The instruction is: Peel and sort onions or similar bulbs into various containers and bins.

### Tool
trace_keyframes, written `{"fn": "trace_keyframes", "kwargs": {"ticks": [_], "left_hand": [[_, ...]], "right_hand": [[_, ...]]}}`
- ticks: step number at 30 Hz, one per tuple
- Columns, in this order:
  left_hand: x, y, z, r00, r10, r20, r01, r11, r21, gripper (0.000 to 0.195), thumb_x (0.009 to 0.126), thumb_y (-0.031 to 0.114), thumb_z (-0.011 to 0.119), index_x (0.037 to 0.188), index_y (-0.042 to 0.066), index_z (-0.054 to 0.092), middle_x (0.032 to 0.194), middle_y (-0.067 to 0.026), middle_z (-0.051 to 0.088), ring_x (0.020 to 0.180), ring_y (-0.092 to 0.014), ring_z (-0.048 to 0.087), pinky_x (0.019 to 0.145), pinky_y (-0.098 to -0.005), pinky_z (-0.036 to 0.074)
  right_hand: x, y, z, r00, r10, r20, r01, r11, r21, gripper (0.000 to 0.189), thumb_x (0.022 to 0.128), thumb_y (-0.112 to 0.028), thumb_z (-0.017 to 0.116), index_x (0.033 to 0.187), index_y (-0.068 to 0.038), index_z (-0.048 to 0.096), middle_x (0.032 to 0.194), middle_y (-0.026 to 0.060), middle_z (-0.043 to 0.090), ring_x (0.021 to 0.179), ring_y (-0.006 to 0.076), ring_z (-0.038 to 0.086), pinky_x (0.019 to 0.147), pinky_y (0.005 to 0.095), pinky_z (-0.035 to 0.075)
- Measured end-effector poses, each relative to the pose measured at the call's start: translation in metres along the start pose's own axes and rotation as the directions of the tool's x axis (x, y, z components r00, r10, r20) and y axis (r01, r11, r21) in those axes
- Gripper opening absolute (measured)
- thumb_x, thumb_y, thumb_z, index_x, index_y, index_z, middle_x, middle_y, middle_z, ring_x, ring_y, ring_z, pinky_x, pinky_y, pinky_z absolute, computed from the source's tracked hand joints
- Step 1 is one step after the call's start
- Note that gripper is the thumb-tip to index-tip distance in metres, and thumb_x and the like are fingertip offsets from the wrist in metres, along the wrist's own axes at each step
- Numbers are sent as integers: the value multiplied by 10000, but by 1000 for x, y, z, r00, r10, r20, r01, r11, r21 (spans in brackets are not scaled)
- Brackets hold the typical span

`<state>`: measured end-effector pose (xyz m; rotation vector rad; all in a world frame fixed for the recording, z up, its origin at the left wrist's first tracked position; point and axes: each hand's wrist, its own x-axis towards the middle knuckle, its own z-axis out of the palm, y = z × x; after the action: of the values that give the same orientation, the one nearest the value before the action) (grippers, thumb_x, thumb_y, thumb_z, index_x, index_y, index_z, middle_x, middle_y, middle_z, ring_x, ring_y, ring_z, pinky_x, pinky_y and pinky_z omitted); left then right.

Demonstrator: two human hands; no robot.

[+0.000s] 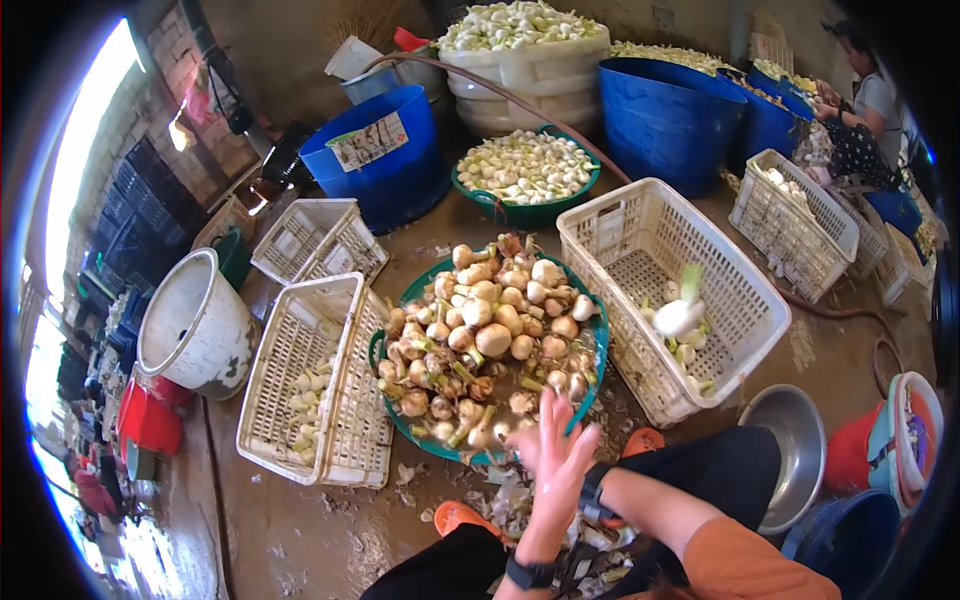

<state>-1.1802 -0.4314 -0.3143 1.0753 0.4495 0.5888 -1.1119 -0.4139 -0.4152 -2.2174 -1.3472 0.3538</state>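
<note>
My left hand (556,457) is raised at the near edge of a teal basin (602,330), fingers spread and holding nothing. Crossing behind it is my right hand (523,444), mostly hidden, so its grip cannot be told. The basin is heaped with unpeeled, brownish garlic bulbs (493,340) with cut stems. A white peeled garlic bulb (677,318) with a green stem is blurred over the right plastic crate (750,375), apart from both hands. More peeled bulbs (686,354) lie in that crate. Peeled skins (510,499) litter the floor below my hands.
Left of the basin, another crate (259,420) contains peeled garlic. Behind stands a green basin (517,216) of white bulbs, between blue tubs (431,150) (660,120). A steel bowl (802,450) is at my right. One person (874,97) sits far right. A hose (832,309) crosses the floor.
</note>
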Motion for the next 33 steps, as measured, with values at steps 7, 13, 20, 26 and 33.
{"fn": "trace_keyframes", "kwargs": {"ticks": [7, 13, 20, 26, 33], "left_hand": [[-27, -48, -106, 903, -413, -118, 359, 876, -321, 339, 898, 154, 467, 1202, 16, 408, 1020, -102, 531, 926, -186, 535, 829, -319, 440], [3, -46, -115, 848, -426, -314, 349, 896, -274, 411, 927, 277, 395, 1266, 54, 331, 988, -86, 527, 910, -192, 533, 842, -364, 431], [-10, -28, -100, 958, -86, -273, 123, 985, 121, 511, 859, 126, 541, 1305, 44, 306, 1097, -104, 480, 878, -172, 544, 732, -282, 476], [-34, -7, -67, 902, 432, 27, -172, 301, 938, 555, 669, 38, 673, 1181, 28, 459, 1038, -155, 464, 963, -321, 456, 845, -393, 373], [-45, -6, -57, 951, 309, 31, -224, 613, 757, 561, 676, -7, 652, 1194, 14, 438, 1015, -105, 479, 961, -255, 491, 786, -358, 424]], "right_hand": [[80, 79, 69, 981, -44, 190, 105, 941, -323, 226, 675, -228, 604, 861, -101, 583, 915, 104, 542, 710, 254, 606, 570, 392, 476], [32, 25, 5, 997, -15, 77, 4, 989, 149, 425, 713, -166, 593, 1111, -82, 469, 1066, 143, 488, 928, 328, 537, 802, 410, 431], [-26, -20, -50, 972, 40, 233, -214, 568, 795, 467, 851, -204, 540, 1245, 4, 402, 1222, 160, 468, 1164, 261, 435, 968, 316, 329], [-32, -12, -58, 994, -97, 48, 38, 732, 680, 293, 849, -262, 535, 888, 22, 597, 834, 149, 537, 786, 294, 537, 703, 340, 433], [-64, -19, -72, 996, 74, -50, -10, 647, 763, 197, 824, -146, 507, 850, 38, 572, 752, 93, 554, 661, 167, 518, 607, 294, 420]]}}
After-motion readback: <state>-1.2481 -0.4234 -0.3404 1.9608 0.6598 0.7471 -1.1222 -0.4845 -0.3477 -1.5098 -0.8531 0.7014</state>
